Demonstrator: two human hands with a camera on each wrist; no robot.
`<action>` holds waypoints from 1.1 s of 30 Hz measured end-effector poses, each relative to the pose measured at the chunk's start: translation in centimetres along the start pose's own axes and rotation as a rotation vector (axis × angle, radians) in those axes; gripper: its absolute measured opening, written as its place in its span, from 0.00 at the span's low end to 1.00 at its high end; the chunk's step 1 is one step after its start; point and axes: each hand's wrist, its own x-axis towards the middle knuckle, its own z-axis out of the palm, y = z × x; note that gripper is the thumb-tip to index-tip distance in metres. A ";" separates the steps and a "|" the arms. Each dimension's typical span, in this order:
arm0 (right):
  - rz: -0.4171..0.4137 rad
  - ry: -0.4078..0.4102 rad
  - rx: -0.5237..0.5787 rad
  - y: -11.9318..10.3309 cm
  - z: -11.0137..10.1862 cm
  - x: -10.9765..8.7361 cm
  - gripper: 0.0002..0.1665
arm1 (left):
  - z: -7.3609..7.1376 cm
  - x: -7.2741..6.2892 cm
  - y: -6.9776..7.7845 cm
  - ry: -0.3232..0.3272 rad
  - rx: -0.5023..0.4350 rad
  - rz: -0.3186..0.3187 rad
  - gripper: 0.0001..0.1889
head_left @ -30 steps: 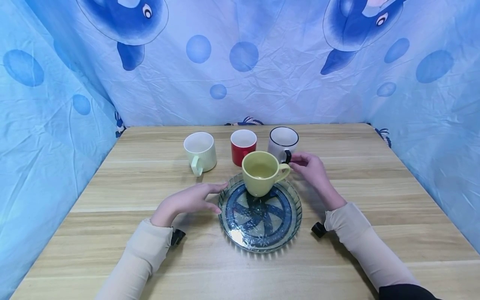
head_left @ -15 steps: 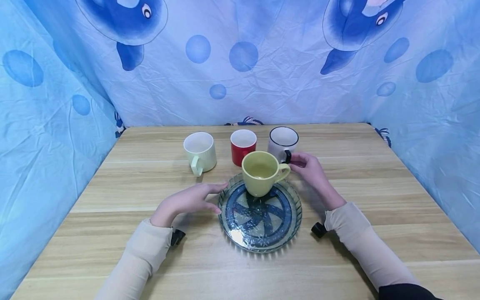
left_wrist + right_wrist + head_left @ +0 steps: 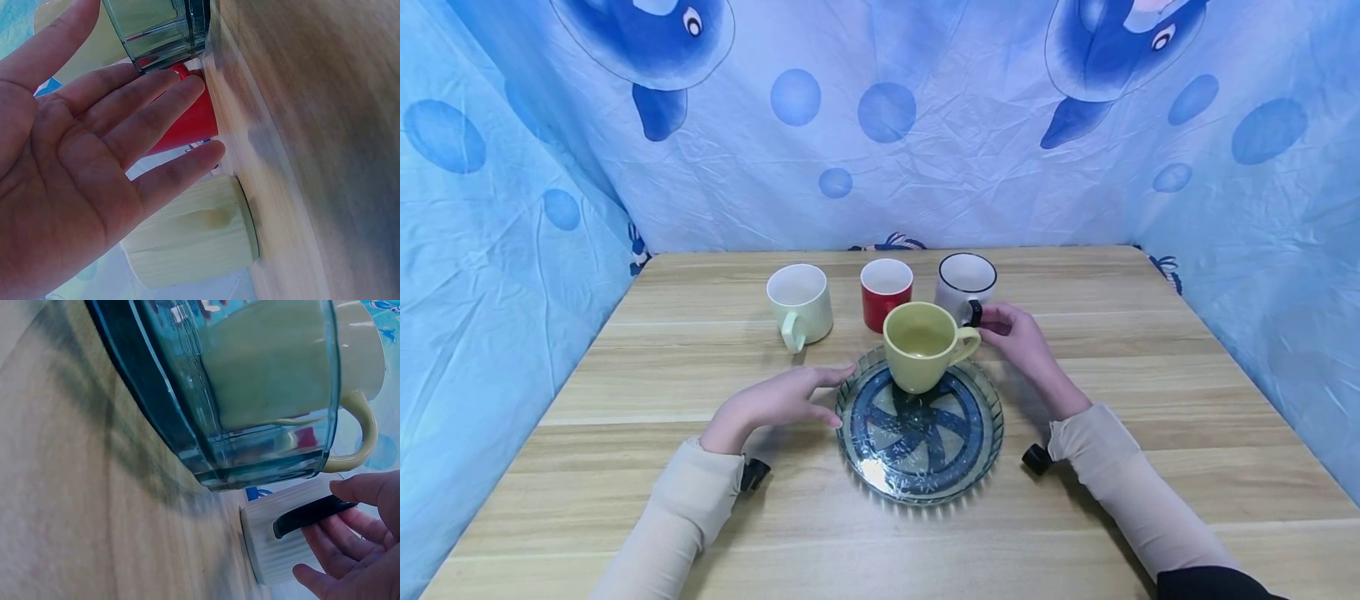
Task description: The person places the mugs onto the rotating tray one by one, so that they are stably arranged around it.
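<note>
- Pinching the black handle [image 3: 312, 514] of the white mug [image 3: 953, 300] with the right hand [image 3: 1018, 337], with fingers [image 3: 345, 539] clamped on it and the thumb opposite.
- Standing upright on the tabletop [image 3: 820, 533], toward the far edge and a little right of its middle: the white mug.
- Reaching to the left rim of the glass dish [image 3: 917, 458] with the left hand [image 3: 778, 400], with fingers apart and nearly straight; cannot tell any contact with the rim.
- Resting mid-tabletop, between both hands: the dish.
- Standing in the dish by its far rim, with handle toward the tabletop's right edge: the yellow mug [image 3: 917, 362].
- Placed near the far edge, just left of the white mug and partly hidden by the yellow one: the red mug [image 3: 880, 307].
- Set farther left, with handle toward the near edge: the green mug [image 3: 811, 318].
- Hanging behind the far edge: a blue curtain [image 3: 970, 183].
</note>
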 end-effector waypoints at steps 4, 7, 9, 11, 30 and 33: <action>0.001 0.013 -0.006 0.1 0.0 0.0 0.21 | 0.0 0.0 0.0 0.000 -0.005 0.003 0.41; 0.016 0.041 -0.024 0.1 -0.2 0.0 0.20 | 0.0 0.0 -0.1 0.000 -0.004 0.006 0.41; 0.028 0.059 -0.045 0.1 -0.4 0.0 0.19 | 0.0 0.1 -0.1 0.001 -0.003 0.004 0.41; 0.038 0.068 -0.058 0.2 -0.5 0.0 0.18 | 0.0 0.0 -0.2 0.001 -0.003 0.000 0.41; 0.114 0.130 -0.118 0.7 -1.4 0.1 0.18 | 0.0 0.0 -0.1 -0.003 -0.002 0.001 0.41; 0.132 0.155 -0.093 0.9 -1.5 0.2 0.18 | 0.1 0.0 -0.2 -0.002 0.000 0.000 0.41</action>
